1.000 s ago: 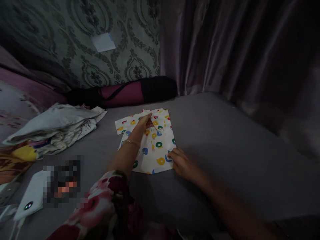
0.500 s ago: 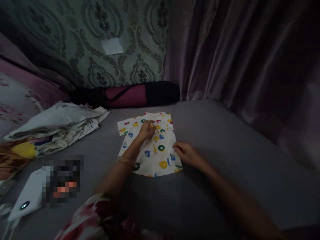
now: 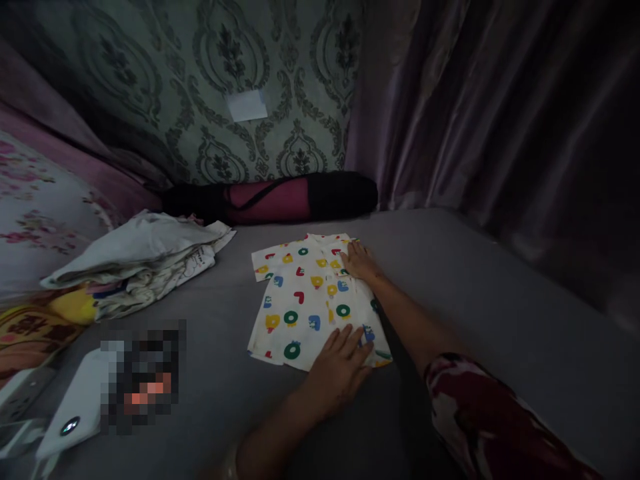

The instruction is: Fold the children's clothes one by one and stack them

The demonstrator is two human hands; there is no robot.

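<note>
A small white short-sleeved shirt [image 3: 300, 297] with a colourful letter-like print lies spread out on the grey bed sheet [image 3: 210, 380], its collar away from me. Across its lower front hem, my left hand [image 3: 340, 370] rests flat, fingers stretched out. My right hand [image 3: 361, 261] lies on the upper right part, by the shoulder, with its fingers extended over the cloth. It covers the right sleeve area, so how that sleeve lies is hidden. Neither hand grips anything.
Left of the shirt is a pile of clothes [image 3: 150, 250]. Nearer me are a white power bank [image 3: 83, 400] with a lit display and a blurred-out item [image 3: 145, 373]. A black and pink long bag [image 3: 270, 201] lies along the wall; curtains [image 3: 425, 113] hang at right.
My left hand has moved from the upper chest down to the hem and flattened. My right hand has gone from the right side edge up to the shoulder and opened. The view has shifted slightly.
</note>
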